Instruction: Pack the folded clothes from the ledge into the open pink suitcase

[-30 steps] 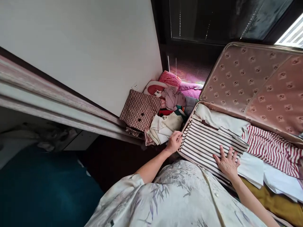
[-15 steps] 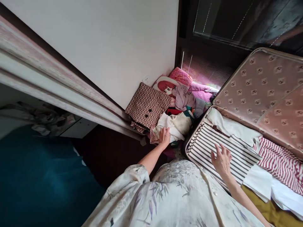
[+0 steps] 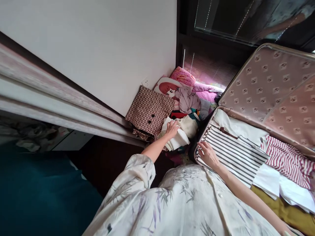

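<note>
My left hand (image 3: 172, 128) is on a white folded garment (image 3: 177, 140) atop a pile of clothes, its fingers closed on the cloth. A cream garment (image 3: 189, 126) lies against it on the right. My right hand (image 3: 208, 154) hovers over the near left corner of the open suitcase (image 3: 248, 78), empty, with its fingers apart. Beneath and beside that hand, a black-and-white striped garment (image 3: 236, 155) lies flat in the suitcase. A red-and-white striped garment (image 3: 286, 159) and white folded pieces (image 3: 267, 180) lie farther right.
A brown patterned bag (image 3: 152, 109) leans by the wall, beside a cushion with a cartoon face (image 3: 169, 90) and a mauve crumpled cloth (image 3: 188, 100). A mustard cloth (image 3: 283, 208) lies at lower right. Teal bedding (image 3: 44, 190) spreads at left, past a wall edge.
My right hand has moved left from above the striped garment to the suitcase's edge. My left hand has shifted slightly up over the white garment, which now looks more folded. The view has turned slightly.
</note>
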{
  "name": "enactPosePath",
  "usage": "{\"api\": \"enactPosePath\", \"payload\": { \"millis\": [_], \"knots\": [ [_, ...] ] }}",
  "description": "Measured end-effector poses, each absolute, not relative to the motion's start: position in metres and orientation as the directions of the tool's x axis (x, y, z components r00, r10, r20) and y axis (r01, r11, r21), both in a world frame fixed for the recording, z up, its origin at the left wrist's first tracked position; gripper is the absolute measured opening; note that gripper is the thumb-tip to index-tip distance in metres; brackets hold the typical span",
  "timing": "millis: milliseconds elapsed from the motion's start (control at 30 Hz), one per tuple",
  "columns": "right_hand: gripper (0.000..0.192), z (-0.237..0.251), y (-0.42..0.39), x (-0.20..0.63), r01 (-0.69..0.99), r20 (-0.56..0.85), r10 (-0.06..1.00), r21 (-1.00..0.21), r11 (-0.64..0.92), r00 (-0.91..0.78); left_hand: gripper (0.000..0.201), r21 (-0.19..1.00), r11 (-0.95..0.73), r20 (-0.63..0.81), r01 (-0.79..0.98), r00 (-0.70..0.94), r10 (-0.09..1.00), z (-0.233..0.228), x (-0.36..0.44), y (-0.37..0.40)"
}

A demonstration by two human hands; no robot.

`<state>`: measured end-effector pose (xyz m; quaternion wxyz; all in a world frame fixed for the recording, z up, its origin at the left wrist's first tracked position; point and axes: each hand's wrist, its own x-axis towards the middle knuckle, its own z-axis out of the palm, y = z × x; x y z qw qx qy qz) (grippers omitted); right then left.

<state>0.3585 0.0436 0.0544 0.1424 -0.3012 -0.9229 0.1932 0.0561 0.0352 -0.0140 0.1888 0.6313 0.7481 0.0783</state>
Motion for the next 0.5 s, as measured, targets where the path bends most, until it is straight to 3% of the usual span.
{"api": "enactPosePath", "payload": {
  "millis": [200,433,500],
  "knots": [
    [0.037,0.053,0.062,0.316,0.545,-0.001,0.614,-0.46,0.701,-0.79,0.036,0.382,0.174,-0.159,0.908,-0.12,0.98,0.005,0.032,0.053],
    [0.089,0.063,0.066,0.232,0.691,-0.315,0.616,-0.385,0.612,-0.722,0.026,0.401,0.092,-0.114,0.912,-0.051,0.992,0.034,0.031,0.049],
    [0.084,0.063,0.066,0.219,0.748,-0.388,0.64,-0.379,0.545,-0.663,0.025,0.429,0.072,-0.1,0.901,-0.032,0.994,0.042,0.03,0.046]
  ]
}}
